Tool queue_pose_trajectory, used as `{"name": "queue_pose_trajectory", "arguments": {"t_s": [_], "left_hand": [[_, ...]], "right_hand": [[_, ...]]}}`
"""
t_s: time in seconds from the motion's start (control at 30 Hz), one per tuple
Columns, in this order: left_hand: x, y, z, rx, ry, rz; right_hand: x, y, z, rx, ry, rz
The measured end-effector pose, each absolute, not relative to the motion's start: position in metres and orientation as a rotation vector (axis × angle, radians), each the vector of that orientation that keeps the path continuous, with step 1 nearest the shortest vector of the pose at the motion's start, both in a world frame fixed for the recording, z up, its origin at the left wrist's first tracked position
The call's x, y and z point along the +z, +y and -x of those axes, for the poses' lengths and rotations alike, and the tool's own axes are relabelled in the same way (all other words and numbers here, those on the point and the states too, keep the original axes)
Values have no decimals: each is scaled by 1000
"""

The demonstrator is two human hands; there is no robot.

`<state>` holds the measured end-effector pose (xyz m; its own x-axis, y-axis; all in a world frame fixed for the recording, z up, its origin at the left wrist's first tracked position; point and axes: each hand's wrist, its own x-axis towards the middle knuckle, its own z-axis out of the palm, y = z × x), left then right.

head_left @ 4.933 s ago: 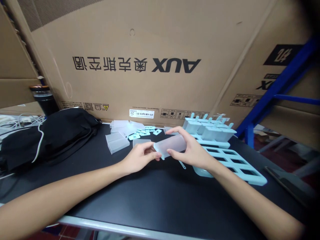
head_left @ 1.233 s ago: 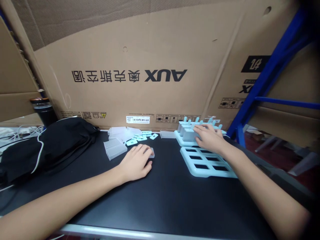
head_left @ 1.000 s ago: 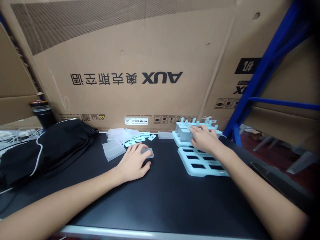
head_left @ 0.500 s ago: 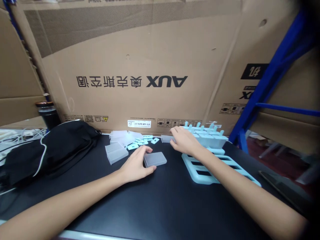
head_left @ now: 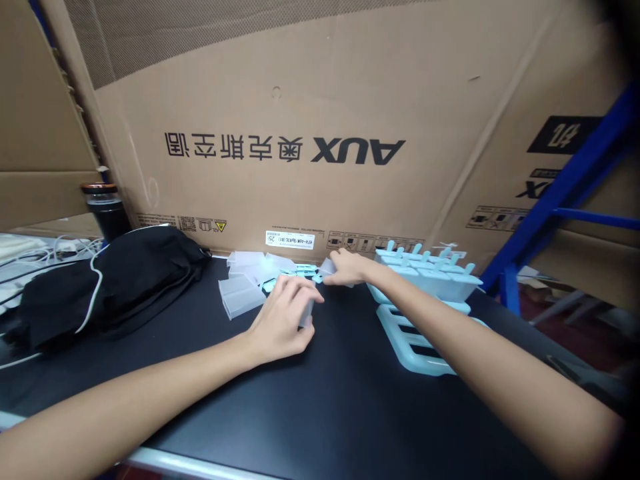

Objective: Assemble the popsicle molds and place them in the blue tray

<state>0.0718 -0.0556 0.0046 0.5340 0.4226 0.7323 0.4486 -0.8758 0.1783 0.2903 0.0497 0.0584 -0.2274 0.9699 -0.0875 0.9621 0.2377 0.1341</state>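
Observation:
My left hand (head_left: pixel 285 317) is closed round a clear, frosted popsicle mold (head_left: pixel 306 315), mostly hidden behind the curled fingers. Further back, my right hand (head_left: pixel 347 268) grips a second frosted mold (head_left: pixel 327 268), which pokes out tilted past the fingertips. Several similar empty molds (head_left: pixel 243 297) lie in a loose heap left of my hands. Among them are small light-blue plastic pieces (head_left: pixel 304 270), partly covered by my left hand. Beyond my right wrist, a group of molds with light-blue stick tops (head_left: pixel 430 273) stands upright. In front of it lies a light-blue slotted frame (head_left: pixel 415 363), partly under my right forearm.
A big cardboard box (head_left: pixel 300 193) walls off the back of the black table (head_left: pixel 320 413). On the left are a black cloth bag (head_left: pixel 115 287), a dark bottle (head_left: pixel 107 210) and cables (head_left: pixel 55 250). A blue metal post (head_left: pixel 565 193) rises at the right.
My left fingers have closed round the mold that lay flat, and it is now tipped up. My right hand has shifted left with its mold tilted. The camera view has turned slightly.

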Motion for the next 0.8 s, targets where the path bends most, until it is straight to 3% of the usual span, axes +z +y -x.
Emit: {"name": "queue_pose_trajectory", "arguments": {"t_s": [0.2, 0.43, 0.6, 0.8], "left_hand": [[7, -57, -71, -797, -898, 2703], [6, -55, -69, -567, -1081, 2610], [5, -55, -69, -592, -1120, 2628], [9, -64, -73, -670, -654, 2947]], "right_hand": [[48, 51, -282, 15, 2513, -1704], [54, 1, -306, -108, 2605, -1510], [75, -38, -305, -453, 2604, -1298], [109, -59, -293, -340, 2522, -1321]]}}
